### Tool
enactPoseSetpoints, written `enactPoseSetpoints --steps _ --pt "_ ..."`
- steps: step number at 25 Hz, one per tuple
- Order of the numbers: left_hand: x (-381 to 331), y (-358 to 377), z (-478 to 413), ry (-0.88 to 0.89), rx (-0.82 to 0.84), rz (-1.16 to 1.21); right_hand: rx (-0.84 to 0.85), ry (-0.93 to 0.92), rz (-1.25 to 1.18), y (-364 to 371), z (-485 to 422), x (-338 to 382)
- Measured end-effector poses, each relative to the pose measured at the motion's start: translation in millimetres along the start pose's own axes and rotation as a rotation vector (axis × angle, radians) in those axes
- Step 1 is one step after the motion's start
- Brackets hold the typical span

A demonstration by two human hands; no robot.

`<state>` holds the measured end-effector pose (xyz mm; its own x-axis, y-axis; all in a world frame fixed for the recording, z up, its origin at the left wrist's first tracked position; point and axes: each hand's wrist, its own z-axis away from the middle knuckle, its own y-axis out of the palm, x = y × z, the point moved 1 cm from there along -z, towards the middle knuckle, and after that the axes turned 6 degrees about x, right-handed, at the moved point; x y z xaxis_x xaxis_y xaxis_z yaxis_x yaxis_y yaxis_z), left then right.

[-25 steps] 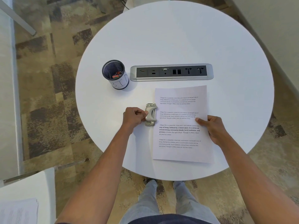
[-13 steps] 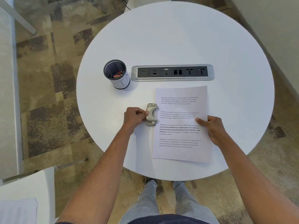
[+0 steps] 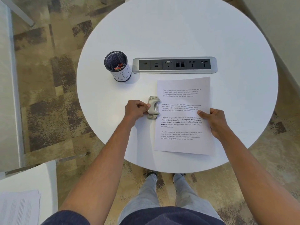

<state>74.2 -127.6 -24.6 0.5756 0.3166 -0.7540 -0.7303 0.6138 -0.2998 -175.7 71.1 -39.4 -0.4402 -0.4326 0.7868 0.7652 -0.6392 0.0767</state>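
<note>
Gripping silver metal hole punch in curled left hand | pinching white printed paper sheet in right hand | risk: crooked holes from skewed feed toward left hand

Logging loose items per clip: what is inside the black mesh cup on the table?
The mesh cup holds a few small red and dark items at its bottom; what they are is too small to tell. Its near wall hides the rest of the bottom.

printed sheet opening "Village life is a peaceful, close-knit", mesh cup hand-lettered "BIN"
</note>
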Motion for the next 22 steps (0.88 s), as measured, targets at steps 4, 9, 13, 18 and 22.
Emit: enactPoseSetpoints --steps 4,9,13,18,22 --pt "-0.7 0.5 1.2 0.001 0.004 0.006 -0.003 -0.003 0.008 4.1 -0.3 -2.2" --pt "-1.6 0.2 2.4 -0.002 0.012 0.028 0.003 0.027 0.036 3.4 -2.0 0.9" --pt "-0.6 1.3 3.4 0.000 0.008 0.049 0.007 0.008 0.046 7.6 -0.3 6.5" --pt "0.3 1.5 2.6 -0.008 0.008 0.043 0.082 0.071 0.049 -4.7 2.3 12.8" --pt "-0.1 1.8 2.8 -0.011 0.008 0.050 0.053 0.084 0.151 -4.4 3.2 13.8"
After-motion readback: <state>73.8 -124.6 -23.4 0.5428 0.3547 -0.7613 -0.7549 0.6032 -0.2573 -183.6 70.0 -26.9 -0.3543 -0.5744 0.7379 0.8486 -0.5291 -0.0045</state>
